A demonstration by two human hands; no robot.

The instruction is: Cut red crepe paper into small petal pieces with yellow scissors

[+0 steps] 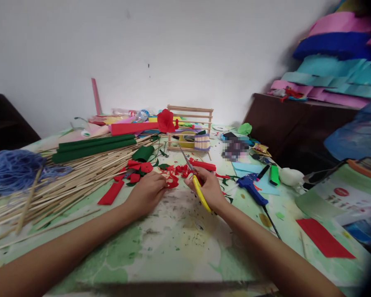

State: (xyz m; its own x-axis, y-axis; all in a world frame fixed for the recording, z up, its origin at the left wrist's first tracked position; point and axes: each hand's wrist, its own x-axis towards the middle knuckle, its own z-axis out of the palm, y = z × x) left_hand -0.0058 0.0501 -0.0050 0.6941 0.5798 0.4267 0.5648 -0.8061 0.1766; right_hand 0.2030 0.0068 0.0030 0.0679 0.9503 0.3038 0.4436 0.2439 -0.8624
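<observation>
Yellow-handled scissors [200,194] are in my right hand [209,185], their blades pointing up and away to the left. My left hand [151,192] is closed, with a piece of red paper [172,181] at its fingertips. Small red scraps [183,170] lie just beyond and between both hands. Close to my right hand is a rolled red strip [203,164]. Left of my left hand lie a red paper piece [111,193] and a green roll [143,153].
Many thin wooden sticks [80,177] and blue yarn [14,169] cover the left side. A small wooden rack [190,109] stands at the back, near a red paper flower [166,121]. A blue glue gun [253,187], green marker [274,175] and large jar [334,194] are rightward.
</observation>
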